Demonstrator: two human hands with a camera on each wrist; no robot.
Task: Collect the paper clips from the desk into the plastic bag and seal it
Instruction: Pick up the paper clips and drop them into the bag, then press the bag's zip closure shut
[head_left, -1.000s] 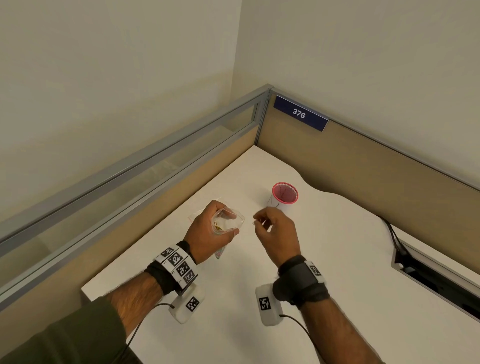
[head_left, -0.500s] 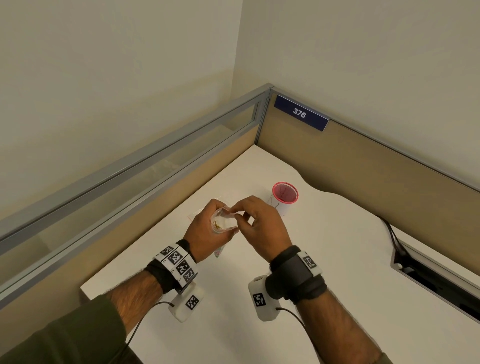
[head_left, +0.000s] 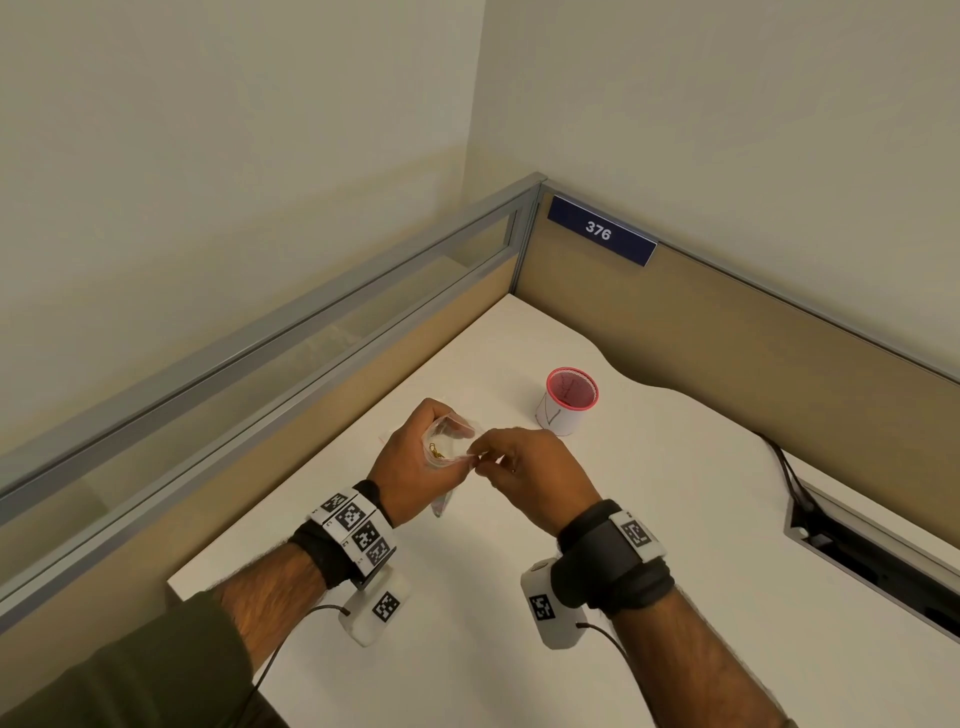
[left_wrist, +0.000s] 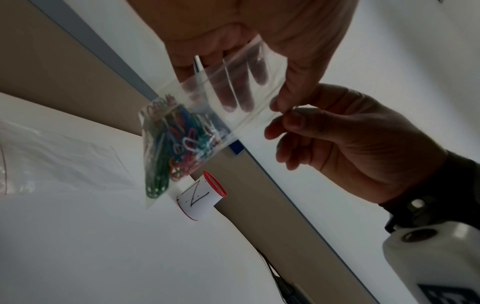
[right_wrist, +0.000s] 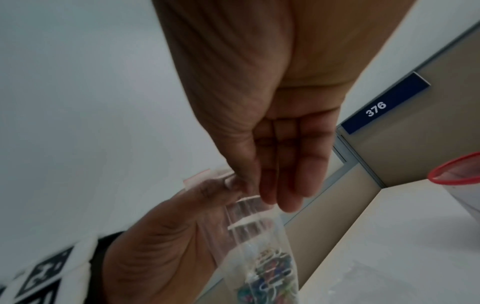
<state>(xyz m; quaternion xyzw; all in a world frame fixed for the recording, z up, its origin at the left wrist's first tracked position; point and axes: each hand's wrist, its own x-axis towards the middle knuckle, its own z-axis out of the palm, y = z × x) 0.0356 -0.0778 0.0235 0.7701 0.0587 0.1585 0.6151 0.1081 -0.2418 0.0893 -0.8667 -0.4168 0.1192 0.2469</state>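
Note:
A small clear plastic bag (head_left: 448, 446) hangs above the white desk (head_left: 675, 519), held up by my left hand (head_left: 415, 462) with fingers behind it and thumb in front. Several coloured paper clips (left_wrist: 176, 144) lie bunched in the bag's bottom (right_wrist: 270, 273). My right hand (head_left: 485, 457) pinches the near corner of the bag's mouth between thumb and forefinger, right beside my left thumb (left_wrist: 285, 90). The other right fingers (right_wrist: 293, 181) hang straight. I see no loose clips on the desk.
A white cup with a red rim (head_left: 569, 400) stands just behind my right hand. Another clear bag (left_wrist: 57, 160) lies flat on the desk. Beige partition walls (head_left: 727, 338) close the corner. A cable slot (head_left: 872, 561) opens at the right.
My right hand has moved left from beside the cup to the bag's mouth and now pinches its edge. My left hand has kept the bag in place.

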